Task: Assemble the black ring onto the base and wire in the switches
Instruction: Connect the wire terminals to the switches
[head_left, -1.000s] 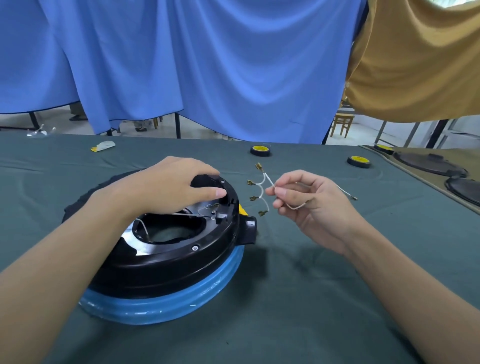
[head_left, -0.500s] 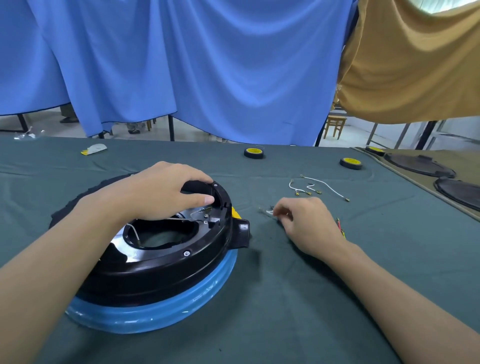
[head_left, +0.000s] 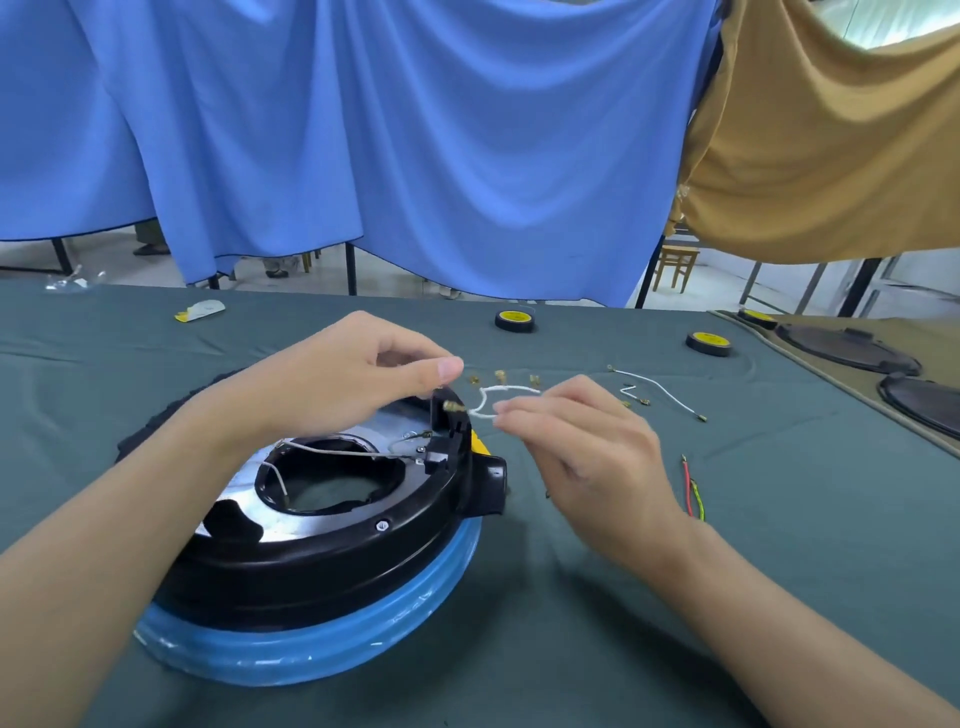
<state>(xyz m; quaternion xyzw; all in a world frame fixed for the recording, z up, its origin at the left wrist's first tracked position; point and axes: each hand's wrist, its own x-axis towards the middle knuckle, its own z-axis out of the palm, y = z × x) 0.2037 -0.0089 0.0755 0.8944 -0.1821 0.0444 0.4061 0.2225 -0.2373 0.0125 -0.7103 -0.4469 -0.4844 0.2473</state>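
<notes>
The black ring (head_left: 332, 551) sits on the blue base (head_left: 322, 649) at the near left of the green table. Thin wires cross its shiny metal centre (head_left: 244, 483). My right hand (head_left: 582, 452) pinches a white wire harness (head_left: 493, 395) with several brass terminals, held just beyond the ring's far right rim. One terminal (head_left: 452, 406) lies against the black switch bracket (head_left: 447, 431) there. My left hand (head_left: 332, 384) hovers over that bracket, thumb out and fingers curled. Whether it pinches a terminal is not clear.
Loose white wires (head_left: 657, 387) lie on the cloth to the right, and a red and yellow-green wire (head_left: 693, 493) lies nearer. Two black-and-yellow discs (head_left: 514, 320) (head_left: 709, 343) sit further back. Dark round lids (head_left: 852, 351) are at the far right, blue and tan curtains behind.
My right hand picked the white harness off the cloth and brought it up to the ring's bracket. My left hand lifted off the ring toward the harness.
</notes>
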